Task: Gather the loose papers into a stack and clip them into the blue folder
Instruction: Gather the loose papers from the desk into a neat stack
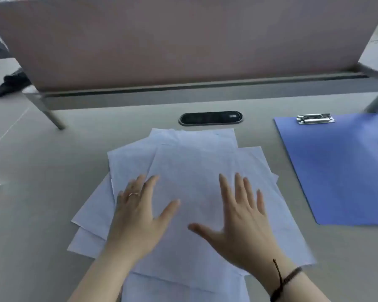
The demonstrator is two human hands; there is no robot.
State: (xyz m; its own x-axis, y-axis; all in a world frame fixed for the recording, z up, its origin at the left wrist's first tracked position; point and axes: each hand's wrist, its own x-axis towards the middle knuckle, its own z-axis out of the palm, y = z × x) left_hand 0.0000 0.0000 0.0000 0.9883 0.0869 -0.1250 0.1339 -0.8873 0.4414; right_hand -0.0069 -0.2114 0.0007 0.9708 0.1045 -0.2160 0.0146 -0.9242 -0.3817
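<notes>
Both hands spread flat over a fanned pile of papers, the blue folder waiting off to the right.

Nearest, the left hand [138,214] and the right hand [238,216] are open with fingers splayed wide, gripping nothing; whether the palms press the sheets or hover just above them is hard to tell. Under them the loose papers [192,162] lie overlapping and skewed on the counter [42,214], corners jutting left, right and toward the person. Thin and floppy, such sheets probably slide easily over one another and would buckle if pinched at one corner; squeezing inward on the two long side edges, then tapping them square, seems safest. Farther right the blue folder [340,171] lies flat, well apart from the pile, its metal clip [315,118] at the far edge. A stiff board, likely easy to load.
</notes>
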